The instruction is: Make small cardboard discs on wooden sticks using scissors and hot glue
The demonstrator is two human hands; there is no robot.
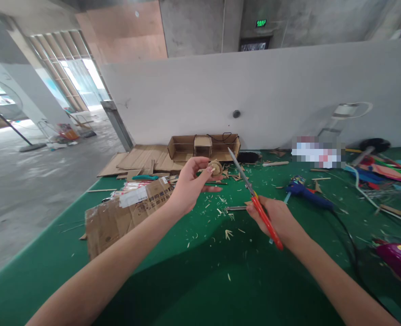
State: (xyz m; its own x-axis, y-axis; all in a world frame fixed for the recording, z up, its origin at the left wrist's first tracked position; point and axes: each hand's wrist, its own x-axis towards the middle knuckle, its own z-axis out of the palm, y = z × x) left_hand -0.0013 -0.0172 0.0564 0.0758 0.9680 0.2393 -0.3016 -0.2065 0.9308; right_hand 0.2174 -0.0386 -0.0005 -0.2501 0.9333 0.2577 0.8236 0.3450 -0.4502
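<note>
My left hand [190, 183] pinches a small round tan piece [215, 168], cardboard-like with a raised middle, between thumb and fingers above the table. In my right hand [277, 215] is a pair of scissors [267, 225] with red handles. Its blades are spread wide: one points up toward the wall, the other lies level toward the left. The blades are apart from the round piece. Pale slivers [228, 234] are scattered over the green tabletop [200, 280] below both hands.
A long cardboard box [183, 148] stands against the white partition [186, 99]. Flattened cardboard [110, 222] lies left. To the right are a blue glue gun [305, 195] with a black cord, a maroon device [399, 262] and assorted tools. A white lamp [345, 110] stands behind.
</note>
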